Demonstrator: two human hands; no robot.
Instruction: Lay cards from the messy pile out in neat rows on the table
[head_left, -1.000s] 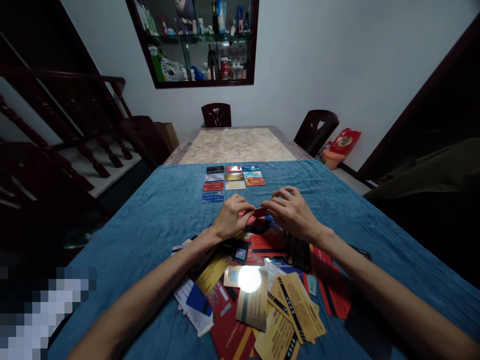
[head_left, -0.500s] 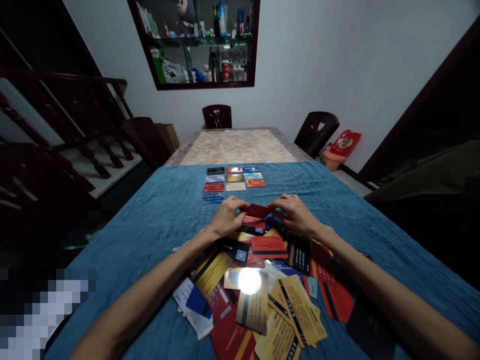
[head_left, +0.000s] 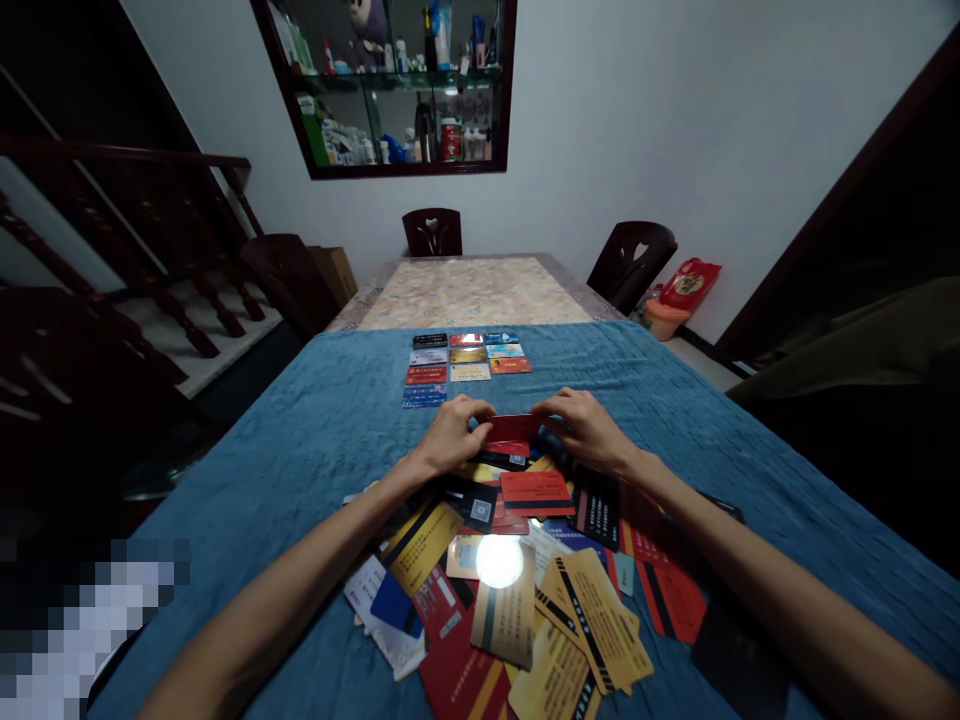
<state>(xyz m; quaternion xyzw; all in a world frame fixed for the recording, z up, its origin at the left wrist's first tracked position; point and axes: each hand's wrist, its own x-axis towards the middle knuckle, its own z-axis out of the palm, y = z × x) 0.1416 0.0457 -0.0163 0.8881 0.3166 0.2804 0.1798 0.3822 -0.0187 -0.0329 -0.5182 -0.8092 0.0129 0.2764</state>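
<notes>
A red card (head_left: pixel 511 428) is held up on edge between my two hands, over the far side of a loose heap of cards. My left hand (head_left: pixel 455 436) pinches its left end between thumb and fingers. At its right end, my right hand (head_left: pixel 579 430) grips it the same way. Under my hands the heap spreads toward me, with an orange-red card (head_left: pixel 537 494), a black card (head_left: pixel 598 508), a yellow card (head_left: pixel 421 545) and a shiny gold card (head_left: pixel 504 610) among them. Beyond my hands, several cards lie in neat rows, a blue card (head_left: pixel 425 396) nearest.
A blue cloth (head_left: pixel 300 470) covers the near part of the table; its patterned top (head_left: pixel 472 288) shows farther off. Dark chairs (head_left: pixel 433 232) stand around it. A glass-shelved cabinet (head_left: pixel 405 172) is set in the wall. At right sit an orange bin (head_left: pixel 664 320) and a red bag (head_left: pixel 691 283).
The red card has tipped upright so its broad face shows. My right hand has lowered slightly and its fingers have closed on the card's right end. The rows of cards stay as they were.
</notes>
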